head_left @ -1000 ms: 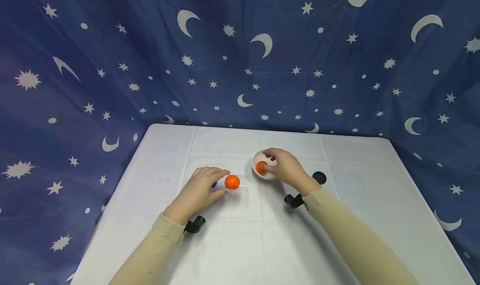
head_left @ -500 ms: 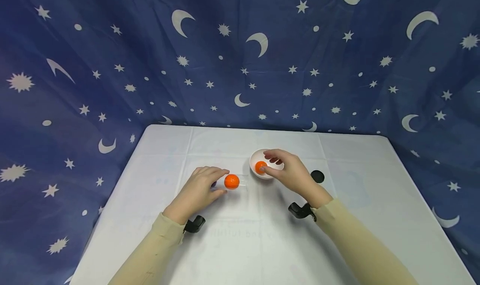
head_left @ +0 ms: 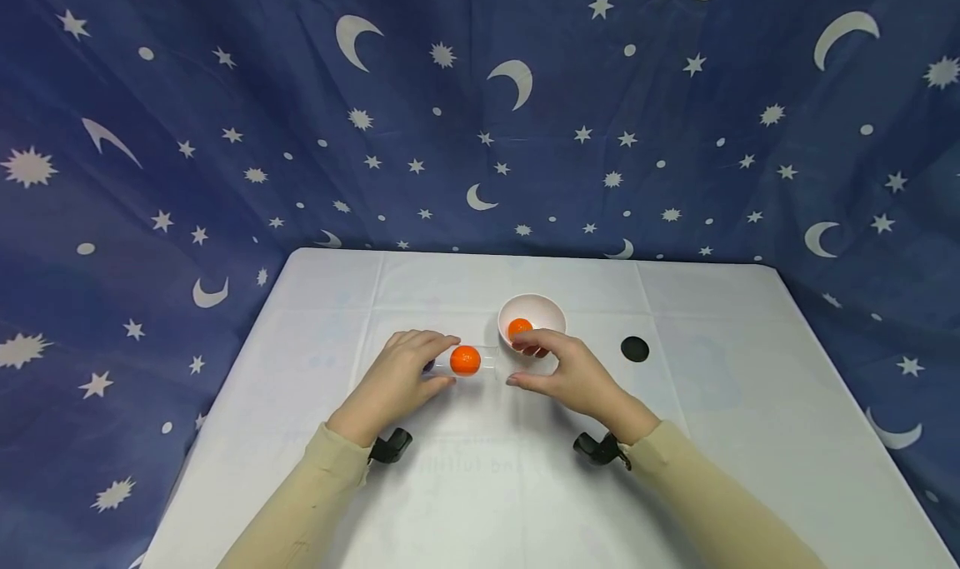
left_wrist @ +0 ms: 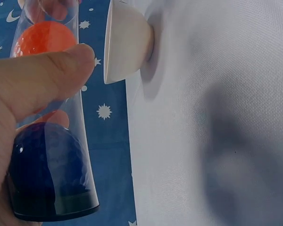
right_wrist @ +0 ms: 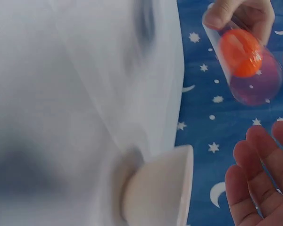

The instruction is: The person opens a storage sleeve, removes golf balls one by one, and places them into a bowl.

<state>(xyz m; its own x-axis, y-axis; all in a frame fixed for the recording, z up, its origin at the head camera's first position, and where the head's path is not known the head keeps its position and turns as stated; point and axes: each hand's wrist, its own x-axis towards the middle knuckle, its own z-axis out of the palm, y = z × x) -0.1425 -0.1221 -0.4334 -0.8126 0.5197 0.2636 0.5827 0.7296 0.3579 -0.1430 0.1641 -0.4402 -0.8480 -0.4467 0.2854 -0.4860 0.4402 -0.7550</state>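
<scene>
In the head view my left hand (head_left: 401, 379) grips a clear tube (head_left: 489, 358) lying nearly level above the table. Inside it sit an orange ball (head_left: 465, 361) and, at the black-based end, a dark blue dimpled ball (left_wrist: 49, 165). My right hand (head_left: 570, 375) is by the tube's other end, fingers and thumb apart with nothing between them. Just behind those fingers stands a white bowl (head_left: 551, 312) holding another orange ball (head_left: 519, 328), partly covered by the hand. The right wrist view shows the right fingertips (right_wrist: 247, 155) extended beside the tube's mouth.
A flat black disc (head_left: 634, 349) lies on the white-covered table (head_left: 712, 436), right of the bowl. Behind the table hangs a dark blue cloth (head_left: 480, 136) with moons and stars. Each wrist wears a black camera mount, one (head_left: 392, 446) at the left.
My right hand has drawn back from over the bowl toward me, reaching the space beside the tube's end. The orange ball stays in the bowl. My left hand keeps the tube in place.
</scene>
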